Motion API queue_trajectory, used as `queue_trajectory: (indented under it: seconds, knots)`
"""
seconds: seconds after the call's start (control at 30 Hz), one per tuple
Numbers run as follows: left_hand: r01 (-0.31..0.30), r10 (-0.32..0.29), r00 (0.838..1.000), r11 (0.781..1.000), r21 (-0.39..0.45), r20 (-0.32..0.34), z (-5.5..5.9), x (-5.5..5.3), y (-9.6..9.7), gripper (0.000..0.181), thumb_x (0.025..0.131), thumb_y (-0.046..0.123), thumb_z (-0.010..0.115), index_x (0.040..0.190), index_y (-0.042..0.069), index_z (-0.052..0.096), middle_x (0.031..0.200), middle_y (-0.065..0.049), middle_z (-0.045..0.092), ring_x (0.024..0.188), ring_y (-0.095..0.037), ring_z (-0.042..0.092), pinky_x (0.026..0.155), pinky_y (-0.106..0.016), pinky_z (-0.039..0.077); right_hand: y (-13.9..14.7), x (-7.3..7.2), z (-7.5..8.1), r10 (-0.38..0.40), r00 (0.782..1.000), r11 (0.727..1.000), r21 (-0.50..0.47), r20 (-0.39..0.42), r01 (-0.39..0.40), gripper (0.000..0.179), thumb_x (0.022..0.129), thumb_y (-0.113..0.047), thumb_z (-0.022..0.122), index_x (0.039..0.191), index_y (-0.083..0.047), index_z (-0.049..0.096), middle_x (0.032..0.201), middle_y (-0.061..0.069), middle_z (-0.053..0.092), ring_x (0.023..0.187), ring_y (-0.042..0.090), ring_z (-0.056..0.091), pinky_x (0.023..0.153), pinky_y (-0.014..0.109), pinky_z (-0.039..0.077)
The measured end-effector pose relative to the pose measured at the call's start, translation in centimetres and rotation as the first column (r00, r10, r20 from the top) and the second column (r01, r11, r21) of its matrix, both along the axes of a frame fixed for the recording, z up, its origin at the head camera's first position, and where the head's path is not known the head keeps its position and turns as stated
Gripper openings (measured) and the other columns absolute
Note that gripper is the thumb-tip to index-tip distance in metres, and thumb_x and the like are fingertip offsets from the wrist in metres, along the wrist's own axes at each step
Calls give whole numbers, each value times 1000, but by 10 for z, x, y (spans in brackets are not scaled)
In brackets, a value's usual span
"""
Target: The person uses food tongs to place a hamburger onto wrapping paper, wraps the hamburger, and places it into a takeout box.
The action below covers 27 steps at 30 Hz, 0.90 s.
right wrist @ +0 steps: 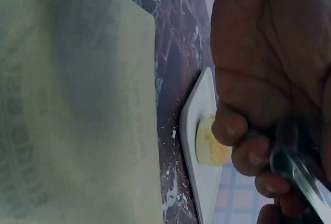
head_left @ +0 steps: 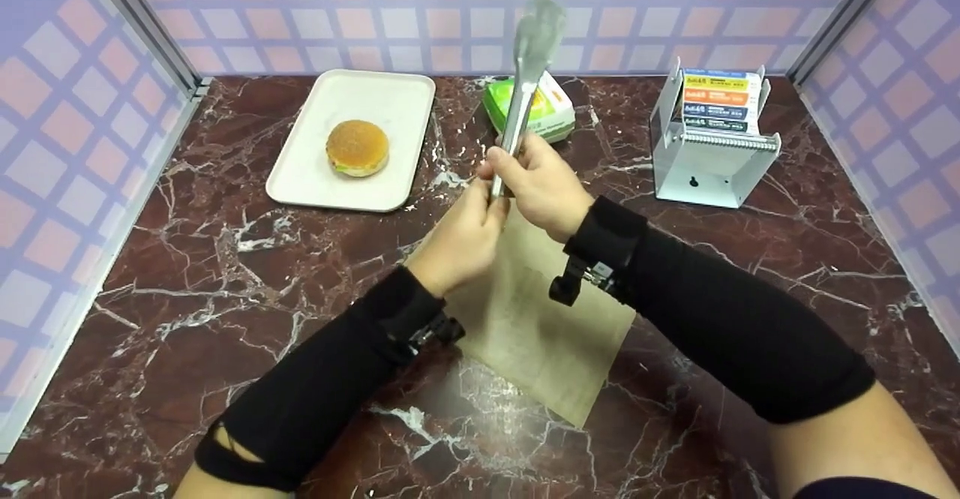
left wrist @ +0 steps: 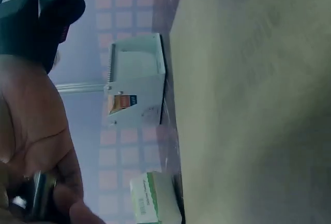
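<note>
Metal tongs (head_left: 525,79) held upright over the middle of the counter (head_left: 225,274), spoon-shaped tips up and slightly blurred, handle end down between both hands. Right hand (head_left: 544,184) wrapped around the lower part of the tongs, fingers curled on the metal, as seen also in the right wrist view (right wrist: 289,167). Left hand (head_left: 461,240) just below and touching the right one, fingers closed around the very end of the handle; a dark metal piece visible inside its fingers in the left wrist view (left wrist: 36,198). So both hands together, clamped on the same tool.

Directly under the hands, a sheet of brown paper (head_left: 540,319) lying flat on the counter. On the far left, a white tray (head_left: 390,101) with a burger (head_left: 358,148) on it. Far behind the tongs, a green and white box (head_left: 551,112); on the far right, a white dispenser (head_left: 712,154) with coloured rolls.

Step in hand, as judged: getting the tongs ready, probably adjusting or opening them at the handle end. Burger not yet touched. Next move probably calling for one hand alone on the tongs, tips turned down and spread, then a reach to the far left towards the tray, with a gentle squeeze on the soft bun
</note>
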<state>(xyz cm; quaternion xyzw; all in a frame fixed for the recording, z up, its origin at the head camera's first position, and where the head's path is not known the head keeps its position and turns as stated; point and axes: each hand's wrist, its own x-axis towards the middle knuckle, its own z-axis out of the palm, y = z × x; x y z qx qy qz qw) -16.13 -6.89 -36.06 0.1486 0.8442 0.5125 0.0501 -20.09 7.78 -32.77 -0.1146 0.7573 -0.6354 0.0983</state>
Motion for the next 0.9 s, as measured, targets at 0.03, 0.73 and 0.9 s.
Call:
queue_trajectory:
  seconds: [0.03, 0.73, 0.9]
  knots:
    - [18, -18, 1000, 999, -48, -1, 0, 0, -2, 45, 112, 20, 42, 152, -1, 40, 136, -22, 59, 120, -32, 61, 109, -45, 53, 1, 0, -2, -8, 1000, 1000, -13, 0, 8, 17, 110, -14, 53, 121, -2, 52, 109, 16, 71, 97, 21, 68, 89, 32, 60]
    - [63, 199, 947, 657, -751, 254, -26, -40, -179, 86, 105, 45, 49, 166, -3, 14, 170, -39, -1, 157, -60, -3, 125, -76, 11, -23, -30, -24, 289, 948, 691, 715, -133, -111, 55, 109, -33, 56, 161, -34, 41, 123, 14, 50, 91, 23, 56, 77, 38, 57]
    - [53, 200, 950, 649, -759, 238, -28, -33, -178, 83, 101, 41, 52, 167, 1, 20, 170, -38, 0, 157, -59, 0, 124, -77, 12, -51, -39, -34, 333, 930, 633, 767, -155, -99, 44, 108, -30, 60, 151, -25, 58, 120, 14, 48, 93, 20, 53, 82, 37, 56]
